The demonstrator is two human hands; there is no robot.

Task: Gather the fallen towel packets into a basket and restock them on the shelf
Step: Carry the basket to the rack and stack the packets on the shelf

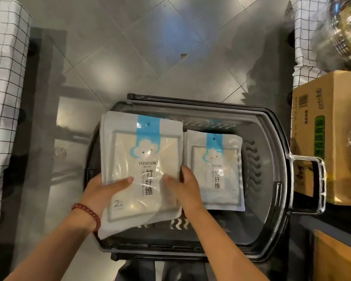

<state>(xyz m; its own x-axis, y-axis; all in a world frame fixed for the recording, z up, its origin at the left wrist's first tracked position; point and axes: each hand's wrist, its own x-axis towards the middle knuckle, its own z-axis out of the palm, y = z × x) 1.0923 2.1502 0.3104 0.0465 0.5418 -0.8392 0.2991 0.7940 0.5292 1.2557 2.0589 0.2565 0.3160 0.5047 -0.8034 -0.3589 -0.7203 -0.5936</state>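
"Where does the basket (272, 189) stand?"

"On the floor (130, 47), cardboard box (332, 138) just to its right, cloth-covered rack (4, 98) well off to its left."

"The packets?"

"The lying towel packet (217, 169) is inside, right half. The raised towel packet (140, 155) is over the left half, left hand (101, 191) at its near left edge, right hand (186, 187) between both packets."

I've got open floor (170, 37) beyond the basket (272, 122), but a lying packet (217, 171) hogs its right half and a box (336, 128) crowds the handle (320, 185).
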